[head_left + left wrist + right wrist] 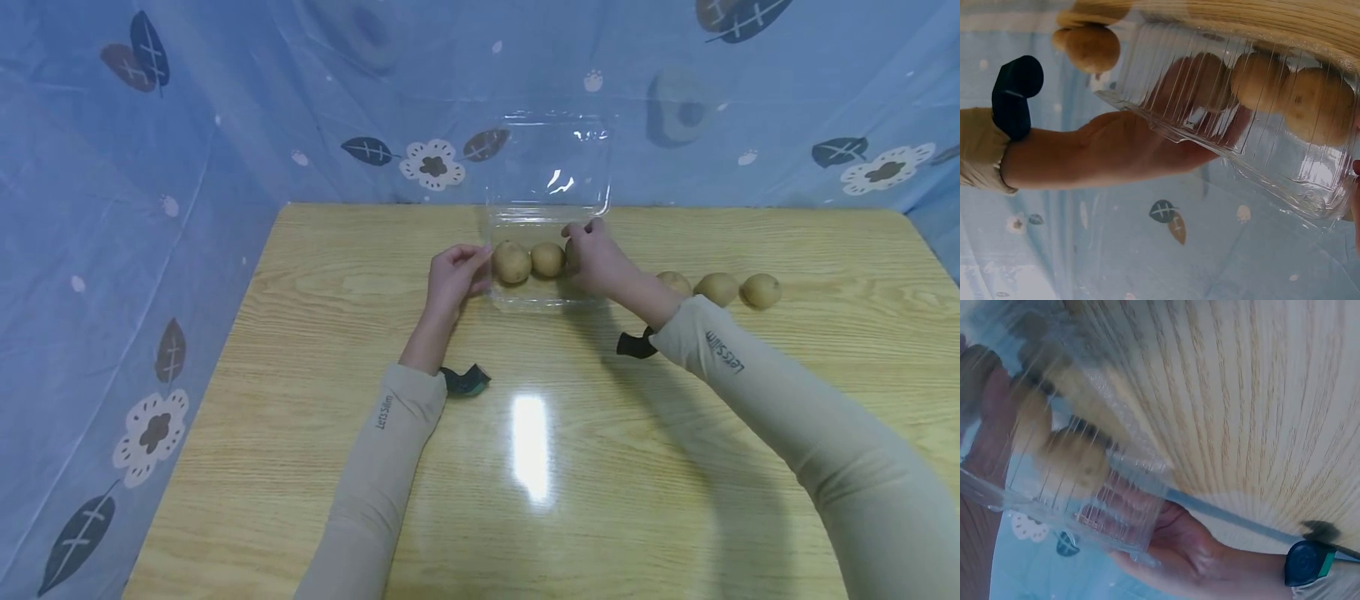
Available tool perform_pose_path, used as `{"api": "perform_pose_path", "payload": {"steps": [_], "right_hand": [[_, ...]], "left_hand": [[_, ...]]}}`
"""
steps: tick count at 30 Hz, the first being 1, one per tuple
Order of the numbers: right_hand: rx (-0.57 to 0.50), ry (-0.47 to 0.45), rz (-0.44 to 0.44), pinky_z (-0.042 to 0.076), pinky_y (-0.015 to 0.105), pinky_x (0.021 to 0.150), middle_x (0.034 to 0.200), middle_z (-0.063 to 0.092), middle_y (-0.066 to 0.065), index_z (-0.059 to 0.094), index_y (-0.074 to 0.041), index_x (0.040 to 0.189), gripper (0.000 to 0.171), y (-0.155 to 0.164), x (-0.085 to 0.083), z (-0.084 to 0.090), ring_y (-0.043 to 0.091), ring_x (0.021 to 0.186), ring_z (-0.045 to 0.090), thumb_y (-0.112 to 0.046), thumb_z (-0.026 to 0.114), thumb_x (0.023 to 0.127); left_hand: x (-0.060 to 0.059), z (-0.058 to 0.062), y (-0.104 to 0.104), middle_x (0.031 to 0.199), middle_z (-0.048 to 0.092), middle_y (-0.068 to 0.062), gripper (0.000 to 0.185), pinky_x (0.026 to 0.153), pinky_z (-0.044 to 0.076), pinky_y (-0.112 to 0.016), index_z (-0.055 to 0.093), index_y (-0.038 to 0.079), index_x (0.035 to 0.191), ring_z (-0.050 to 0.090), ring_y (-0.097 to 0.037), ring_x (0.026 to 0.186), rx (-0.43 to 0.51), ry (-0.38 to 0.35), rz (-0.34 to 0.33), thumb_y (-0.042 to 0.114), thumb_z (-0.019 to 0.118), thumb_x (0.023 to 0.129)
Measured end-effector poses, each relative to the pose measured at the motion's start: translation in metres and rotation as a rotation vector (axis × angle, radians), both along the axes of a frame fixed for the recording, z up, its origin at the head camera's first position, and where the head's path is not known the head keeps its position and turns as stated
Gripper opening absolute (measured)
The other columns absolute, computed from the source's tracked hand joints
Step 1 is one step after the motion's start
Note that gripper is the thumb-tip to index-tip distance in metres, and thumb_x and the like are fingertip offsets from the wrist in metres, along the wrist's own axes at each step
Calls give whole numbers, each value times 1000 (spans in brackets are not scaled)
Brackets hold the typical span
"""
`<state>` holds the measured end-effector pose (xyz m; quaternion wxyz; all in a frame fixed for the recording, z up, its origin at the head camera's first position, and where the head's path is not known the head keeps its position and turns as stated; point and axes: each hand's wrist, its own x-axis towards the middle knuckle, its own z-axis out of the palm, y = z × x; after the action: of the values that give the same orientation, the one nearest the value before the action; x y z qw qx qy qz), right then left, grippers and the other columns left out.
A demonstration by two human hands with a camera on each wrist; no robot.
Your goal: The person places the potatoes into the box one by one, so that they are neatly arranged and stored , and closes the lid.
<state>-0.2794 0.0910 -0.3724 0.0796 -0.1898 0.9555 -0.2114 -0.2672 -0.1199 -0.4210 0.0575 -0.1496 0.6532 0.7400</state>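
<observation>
From the head view, the left hand (455, 277) holds the left wall of the clear plastic box (546, 218) mid-table, while the right hand (597, 258) grips a kiwi (572, 252) inside beside 2 others (512, 262). 3 more kiwis (717, 288) lie right of the box. Only the left wrist view shows the box's ribbed wall (1272, 156) close up.

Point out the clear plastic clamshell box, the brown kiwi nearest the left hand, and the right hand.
clear plastic clamshell box (551, 158), head view, on its raised lid.
brown kiwi nearest the left hand (512, 262), head view, on the fruit's middle.
right hand (600, 260), head view, on the back of the hand.
</observation>
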Motion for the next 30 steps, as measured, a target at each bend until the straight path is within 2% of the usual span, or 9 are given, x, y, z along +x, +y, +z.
{"api": "perform_pose_path", "payload": {"steps": [2,5,10,17,23,27,30], "right_hand": [[-25,16,11,52,49,80,114,34,35,38,8,122,62,1,1,-1,42,96,46,9,62,65],[-38,73,32,52,48,75,111,37,33,41,8,118,53,2,3,-3,41,93,47,11,55,67],[-49,117,33,53,50,78,114,40,32,46,6,113,45,3,4,-4,42,97,50,8,56,70],[-63,42,23,45,55,92,122,41,31,47,2,118,50,8,5,2,43,109,45,0,64,71],[-178,-26,80,42,52,96,121,50,25,50,5,116,43,17,7,21,41,109,49,-8,67,78],[-209,-94,81,47,50,93,118,53,23,53,4,113,41,28,10,36,40,108,53,-12,69,79],[-197,-102,58,49,48,90,115,55,23,54,4,111,38,38,13,45,38,105,55,-15,67,81]], "left_hand": [[0,0,0,92,61,-2,24,65,59,-24,63,4,96,60,-14,86,-6,2,0,23,68,82],[0,0,0,92,61,-3,24,65,59,-24,63,4,96,60,-14,87,-5,5,1,22,68,82],[-1,0,0,93,60,-3,23,65,59,-24,63,3,95,60,-15,88,0,4,6,22,68,82],[0,0,0,92,59,-3,23,65,59,-24,62,3,95,59,-14,88,-6,7,1,21,68,82],[1,0,0,93,60,-3,24,64,59,-24,62,2,96,59,-15,89,-2,12,3,21,68,82],[1,0,0,92,59,-3,24,64,59,-24,62,3,95,59,-15,88,-5,6,1,22,68,82],[0,1,0,92,59,-3,24,65,59,-25,62,3,95,59,-14,88,-7,2,0,22,68,82]]}}
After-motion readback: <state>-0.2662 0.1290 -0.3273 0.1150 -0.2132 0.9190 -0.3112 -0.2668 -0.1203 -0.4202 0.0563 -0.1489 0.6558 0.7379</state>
